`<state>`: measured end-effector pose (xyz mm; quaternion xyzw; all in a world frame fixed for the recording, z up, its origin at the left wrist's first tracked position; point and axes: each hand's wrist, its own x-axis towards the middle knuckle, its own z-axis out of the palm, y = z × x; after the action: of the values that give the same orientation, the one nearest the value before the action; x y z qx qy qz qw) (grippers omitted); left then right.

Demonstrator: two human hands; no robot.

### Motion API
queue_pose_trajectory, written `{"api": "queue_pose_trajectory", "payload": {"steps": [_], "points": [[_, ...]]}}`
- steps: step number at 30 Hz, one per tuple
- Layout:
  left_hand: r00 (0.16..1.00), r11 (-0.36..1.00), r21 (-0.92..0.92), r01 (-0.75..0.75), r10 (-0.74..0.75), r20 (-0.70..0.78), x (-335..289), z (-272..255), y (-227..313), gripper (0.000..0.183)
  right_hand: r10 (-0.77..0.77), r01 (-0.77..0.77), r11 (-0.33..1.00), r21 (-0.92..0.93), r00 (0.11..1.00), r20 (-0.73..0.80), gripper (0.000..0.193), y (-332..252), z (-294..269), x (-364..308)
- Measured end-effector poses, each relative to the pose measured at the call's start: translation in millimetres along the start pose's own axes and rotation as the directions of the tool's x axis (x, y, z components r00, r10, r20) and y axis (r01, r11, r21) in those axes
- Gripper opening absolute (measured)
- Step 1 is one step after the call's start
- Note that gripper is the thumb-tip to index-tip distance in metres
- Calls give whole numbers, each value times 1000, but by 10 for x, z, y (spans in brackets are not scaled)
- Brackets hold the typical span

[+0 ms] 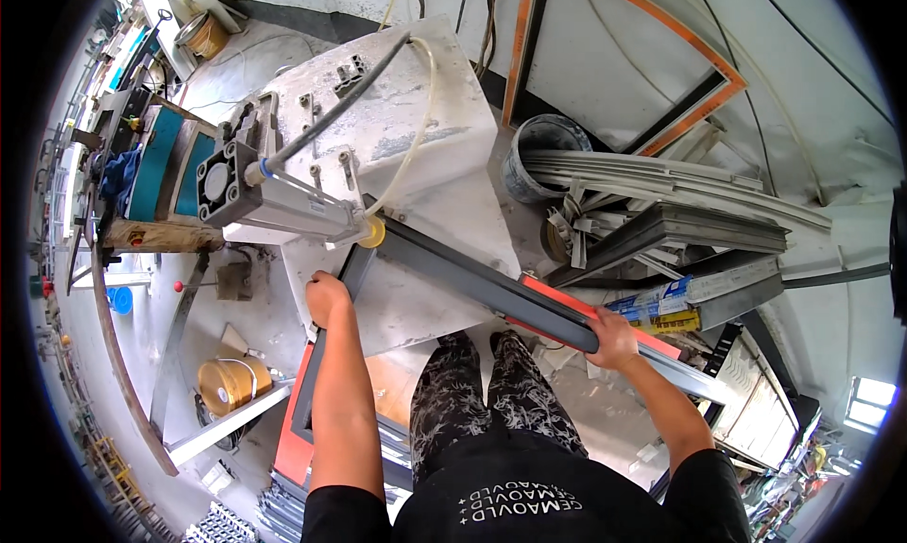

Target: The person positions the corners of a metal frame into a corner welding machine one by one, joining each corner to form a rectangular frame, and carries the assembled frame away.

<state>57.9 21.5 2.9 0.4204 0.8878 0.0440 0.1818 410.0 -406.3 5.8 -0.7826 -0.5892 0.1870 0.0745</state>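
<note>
A dark grey metal frame [472,276] with red-orange strips along its outer sides lies across the white machine table, its corner pointing away from me. My left hand [330,299] is closed round the frame's left bar. On the right bar, my right hand [614,340] is wrapped with the fingers over the outer edge. The frame's corner sits at the yellow-ringed end [372,232] of a grey air cylinder [293,208], which partly hides it. Whether that end presses on the corner, I cannot tell.
The white machine table [435,175] carries metal brackets and a hose. At right stand a grey bucket [529,170], stacked metal profiles [680,227] and an orange-edged frame [652,5] against the wall. A yellow-brown bucket [227,384] and workbench [156,179] are at left.
</note>
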Motion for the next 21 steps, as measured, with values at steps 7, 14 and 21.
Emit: {"api": "queue_pose_trajectory", "payload": {"steps": [7, 14, 21], "points": [[900, 656, -739, 152, 217, 378, 906, 117, -824, 43, 2, -2, 1000, 17, 999, 37, 60, -71, 47, 36], [822, 860, -180, -477, 365, -438, 275, -635, -2500, 41, 89, -87, 996, -24, 986, 141, 66, 12, -42, -22], [991, 989, -119, 84, -96, -97, -570, -547, -5015, 51, 53, -46, 997, -57, 991, 123, 68, 85, 61, -40]]}}
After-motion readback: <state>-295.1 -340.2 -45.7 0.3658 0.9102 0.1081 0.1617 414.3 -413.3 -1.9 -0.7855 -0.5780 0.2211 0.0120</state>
